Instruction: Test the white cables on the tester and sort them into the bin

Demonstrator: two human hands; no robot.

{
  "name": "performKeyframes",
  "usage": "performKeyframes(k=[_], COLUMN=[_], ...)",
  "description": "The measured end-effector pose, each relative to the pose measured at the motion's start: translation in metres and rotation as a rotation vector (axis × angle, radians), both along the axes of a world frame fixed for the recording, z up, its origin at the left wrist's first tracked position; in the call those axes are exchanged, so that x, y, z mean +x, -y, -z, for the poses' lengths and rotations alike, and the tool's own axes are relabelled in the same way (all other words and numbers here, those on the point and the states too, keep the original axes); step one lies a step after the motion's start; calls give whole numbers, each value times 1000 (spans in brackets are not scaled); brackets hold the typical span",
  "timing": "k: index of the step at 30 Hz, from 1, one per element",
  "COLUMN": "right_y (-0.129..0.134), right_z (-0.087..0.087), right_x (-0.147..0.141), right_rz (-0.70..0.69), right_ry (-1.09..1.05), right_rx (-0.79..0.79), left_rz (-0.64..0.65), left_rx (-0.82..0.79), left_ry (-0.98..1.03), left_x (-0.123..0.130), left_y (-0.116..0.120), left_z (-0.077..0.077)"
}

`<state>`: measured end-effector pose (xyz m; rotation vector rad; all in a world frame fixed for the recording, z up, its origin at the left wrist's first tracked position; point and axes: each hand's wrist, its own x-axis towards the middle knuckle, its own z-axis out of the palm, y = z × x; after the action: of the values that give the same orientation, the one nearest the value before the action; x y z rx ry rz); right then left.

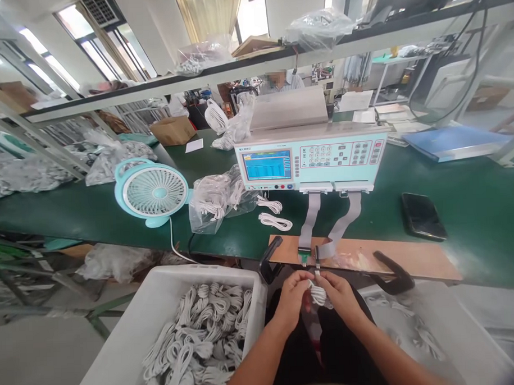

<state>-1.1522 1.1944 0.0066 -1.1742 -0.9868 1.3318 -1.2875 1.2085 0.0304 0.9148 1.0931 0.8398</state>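
White cable bundle [318, 295], left hand [295, 294] and right hand [340, 293] both pinched on it by the wooden board [381, 261]'s front edge; looks like plugging-in time; next probably needs straight alignment.

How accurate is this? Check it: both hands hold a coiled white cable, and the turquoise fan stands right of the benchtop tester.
Wrong side: the head view shows the turquoise fan standing left of the benchtop tester. Both hands hold a coiled white cable.
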Motion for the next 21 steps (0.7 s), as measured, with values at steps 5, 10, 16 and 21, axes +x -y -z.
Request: performKeyframes(k=[5,10,16,21], right_y=[-1,-1,-1,-3], right_z=[-4,-4,-2,-9], right_x=[0,3,1,-1], right_rz=[-4,-10,24,23], right_ry=[-91,-102,-122,-212], right_rx=[-39,-51,-73,-107], left_rz=[105,125,18,115], left_rx=[-240,-163,-48,135], left_ry=[306,242,9,-239], left_x=[-14,-18,-6,-8], left_y=[-3,-2,-5,-9], left_z=[-7,-4,4,7])
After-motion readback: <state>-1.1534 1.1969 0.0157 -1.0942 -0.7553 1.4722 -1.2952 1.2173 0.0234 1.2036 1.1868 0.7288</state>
